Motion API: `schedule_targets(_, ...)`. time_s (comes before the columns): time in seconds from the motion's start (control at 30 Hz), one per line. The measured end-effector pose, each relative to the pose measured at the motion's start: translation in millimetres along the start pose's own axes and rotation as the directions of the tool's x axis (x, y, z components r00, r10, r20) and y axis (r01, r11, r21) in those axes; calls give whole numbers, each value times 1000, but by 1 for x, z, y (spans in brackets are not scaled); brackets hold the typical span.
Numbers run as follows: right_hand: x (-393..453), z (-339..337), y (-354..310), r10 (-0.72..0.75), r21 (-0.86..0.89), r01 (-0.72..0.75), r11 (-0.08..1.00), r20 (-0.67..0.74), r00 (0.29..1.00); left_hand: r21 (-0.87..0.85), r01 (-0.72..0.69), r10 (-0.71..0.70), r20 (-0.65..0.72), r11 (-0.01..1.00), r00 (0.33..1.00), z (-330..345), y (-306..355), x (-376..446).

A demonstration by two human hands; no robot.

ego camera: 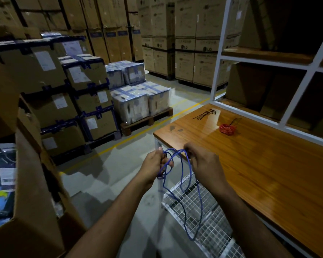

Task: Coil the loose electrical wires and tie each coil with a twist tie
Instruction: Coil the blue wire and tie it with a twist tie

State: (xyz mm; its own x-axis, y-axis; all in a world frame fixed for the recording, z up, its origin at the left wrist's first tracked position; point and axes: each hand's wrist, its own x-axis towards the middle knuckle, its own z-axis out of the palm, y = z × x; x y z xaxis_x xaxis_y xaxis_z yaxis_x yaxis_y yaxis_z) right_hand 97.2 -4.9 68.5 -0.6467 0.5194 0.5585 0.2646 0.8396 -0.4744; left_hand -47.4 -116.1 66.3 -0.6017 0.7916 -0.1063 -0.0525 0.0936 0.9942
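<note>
The blue wire (189, 183) hangs in long slack loops off the table's near-left corner, light and limp by the look of it, likely springy enough to uncoil unless gripped where the loops gather at the top. Both hands are clamped there: the left hand (155, 164) holds the gathered turns and the right hand (203, 162) pinches a strand just beside it. On the wooden table (259, 174), toward one o'clock, lie a coiled red wire (227, 129) and, beyond it, black twist ties (205, 114). The wire-mesh shelf (209, 216) below could snag the dangling loops.
</note>
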Motion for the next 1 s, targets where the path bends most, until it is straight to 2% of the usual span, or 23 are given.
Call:
schedule_targets(0.1, 2, 0, 12, 297, 226, -276, 934, -65, 953, -152, 25, -31, -42, 988, 999, -4, -1, 3)
schedule_targets(0.17, 4, -1, 27, 579, 468, -499, 729, -32, 815, -254, 6, -25, -74, 967, 997, -11, 1, 4)
schedule_targets(0.23, 3, -1, 46, 769, 588, -638, 497, 42, 638, -281, -19, -14, -113, 959, 994, -21, 1, 6)
schedule_targets(0.27, 1, 0, 55, 806, 566, -690, 451, 73, 587, -269, -29, -6, -126, 963, 992, -25, 1, 7)
schedule_targets(0.33, -2, 1, 68, 812, 450, -785, 426, 193, 551, -189, -71, 44, -144, 979, 989, -33, 2, 9)
schedule_targets(0.37, -5, 1, 69, 791, 366, -824, 432, 285, 541, -130, -99, 80, -147, 987, 986, -35, 4, 9)
schedule_targets(0.43, -11, -1, 68, 751, 146, -847, 510, 405, 522, -26, -135, 131, -124, 990, 984, -38, 10, 9)
schedule_targets(0.47, -12, -1, 67, 743, 11, -812, 584, 396, 539, -3, -137, 136, -104, 991, 985, -39, 14, 8)
schedule_targets(0.53, -10, -3, 63, 713, -236, -674, 700, 289, 639, 28, -129, 131, -72, 991, 989, -43, 17, 10)
schedule_targets(0.57, -8, -4, 58, 677, -262, -625, 735, 238, 697, 22, -124, 125, -53, 992, 991, -43, 18, 10)
schedule_targets(0.6, -7, -4, 51, 622, -201, -589, 783, 221, 751, -18, -114, 113, -28, 993, 993, -44, 17, 11)
schedule_targets(0.67, -2, -4, 31, 473, 60, -504, 861, 267, 840, -133, -70, 74, 24, 989, 997, -42, 17, 10)
schedule_targets(0.77, 2, 1, -7, 208, 304, -369, 878, 452, 867, -233, 15, 4, 80, 972, 997, -37, 21, 9)
schedule_targets(0.83, 5, 15, -20, 71, 360, -252, 898, 446, 892, -287, 75, -35, 141, 955, 989, -32, 25, 8)
schedule_targets(0.9, 10, 24, -27, 26, 384, -182, 905, 376, 926, -333, 139, -74, 201, 933, 977, -28, 30, 6)
schedule_targets(1.0, 21, 20, -28, 50, 433, -180, 883, 293, 955, -395, 259, -142, 301, 881, 943, -26, 37, 1)
